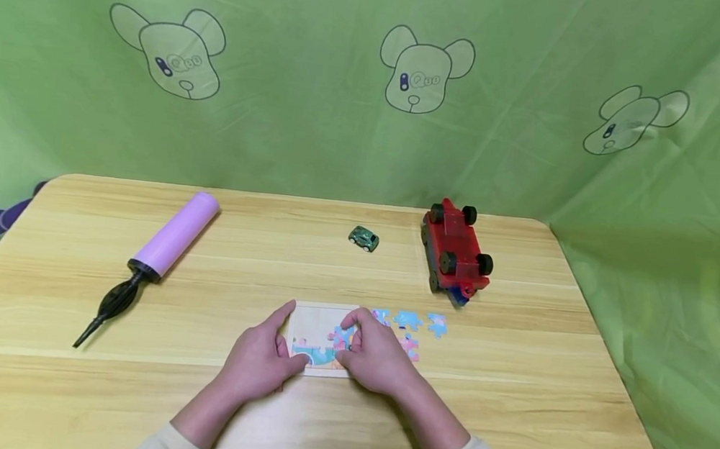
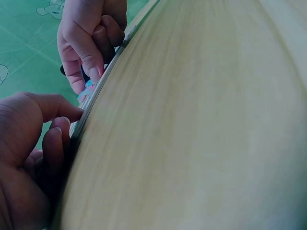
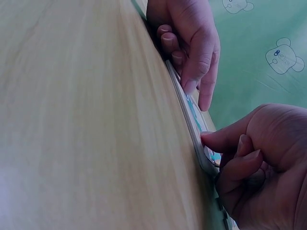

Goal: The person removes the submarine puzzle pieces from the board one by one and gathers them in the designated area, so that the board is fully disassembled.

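Observation:
A shallow wooden jigsaw puzzle tray (image 1: 314, 320) lies on the table in the head view, with joined pieces (image 1: 320, 356) along its near side. My left hand (image 1: 258, 361) grips the tray's left side, index finger by the far corner and thumb on the near edge. Over the tray's right part, my right hand (image 1: 381, 357) pinches a blue and pink puzzle piece (image 1: 341, 337) between thumb and index finger. Both wrist views look low along the tabletop; the tray edge (image 3: 184, 105) shows between the two hands, its surface mostly hidden.
Several loose puzzle pieces (image 1: 407, 320) lie right of the tray. Farther back are a small green toy car (image 1: 364, 238) and a red toy vehicle (image 1: 457, 248) with its wheels up. A purple hand pump (image 1: 178, 233) lies at left. Green curtain (image 1: 319, 105) surrounds the table.

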### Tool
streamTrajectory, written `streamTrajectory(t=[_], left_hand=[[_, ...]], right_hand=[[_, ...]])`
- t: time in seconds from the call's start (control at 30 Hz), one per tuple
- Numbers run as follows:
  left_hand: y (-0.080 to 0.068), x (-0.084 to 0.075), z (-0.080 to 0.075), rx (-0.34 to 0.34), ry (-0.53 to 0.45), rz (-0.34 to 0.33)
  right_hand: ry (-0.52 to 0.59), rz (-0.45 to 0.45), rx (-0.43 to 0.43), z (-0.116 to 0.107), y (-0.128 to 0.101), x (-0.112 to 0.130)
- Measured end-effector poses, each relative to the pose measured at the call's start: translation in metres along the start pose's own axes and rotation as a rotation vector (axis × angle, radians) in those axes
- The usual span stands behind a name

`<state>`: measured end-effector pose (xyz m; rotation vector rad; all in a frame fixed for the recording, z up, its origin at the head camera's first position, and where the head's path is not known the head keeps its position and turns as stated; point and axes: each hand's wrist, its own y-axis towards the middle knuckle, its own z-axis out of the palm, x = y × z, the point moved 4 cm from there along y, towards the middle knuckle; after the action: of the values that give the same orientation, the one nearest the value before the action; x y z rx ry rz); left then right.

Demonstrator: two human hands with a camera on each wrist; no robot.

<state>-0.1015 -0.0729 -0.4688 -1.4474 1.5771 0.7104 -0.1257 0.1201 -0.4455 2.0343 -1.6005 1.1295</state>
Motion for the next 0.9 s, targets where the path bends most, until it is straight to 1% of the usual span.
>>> streamTrajectory(t=[0.23,0.5,0.6,0.77,0.9], left_hand=[[0.0,-0.001,-0.001,-0.003,0.006,0.007],[0.0,0.0,0.0,-0.006,0.001,0.009],[0.0,0.001,0.0,-0.006,-0.002,0.01],[0.0,0.001,0.0,-0.003,0.002,0.016],[0.0,0.001,0.0,-0.002,0.0,0.015]], right_hand=[[0.014,0.003,0.005,0.0,0.0,-0.001],[-0.006,-0.058,0.007,-0.002,-0.001,0.002],[-0.011,-0.065,0.009,-0.004,-0.002,0.005],[-0.021,-0.048,-0.002,-0.011,-0.005,0.008],[-0.054,-0.032,0.02,-0.013,-0.003,0.005]])
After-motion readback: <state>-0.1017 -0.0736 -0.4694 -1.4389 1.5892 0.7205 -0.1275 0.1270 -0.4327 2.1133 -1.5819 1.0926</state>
